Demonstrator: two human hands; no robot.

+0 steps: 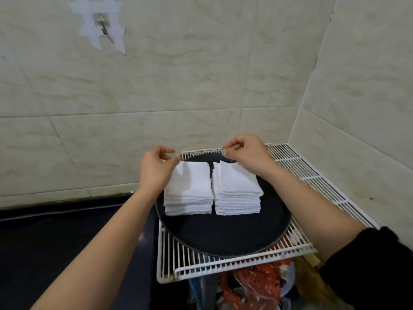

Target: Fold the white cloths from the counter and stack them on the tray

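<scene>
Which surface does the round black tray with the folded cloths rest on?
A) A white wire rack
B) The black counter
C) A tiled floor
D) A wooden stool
A: the tray sits on the white wire rack, whose bars show around its near and right edges, beside the black counter rather than on it.

I can read no word, number or label around the tray (223,233): none on the cloths (190,186) it carries, the wall (201,74) behind or the red bag (257,280) below.
</scene>
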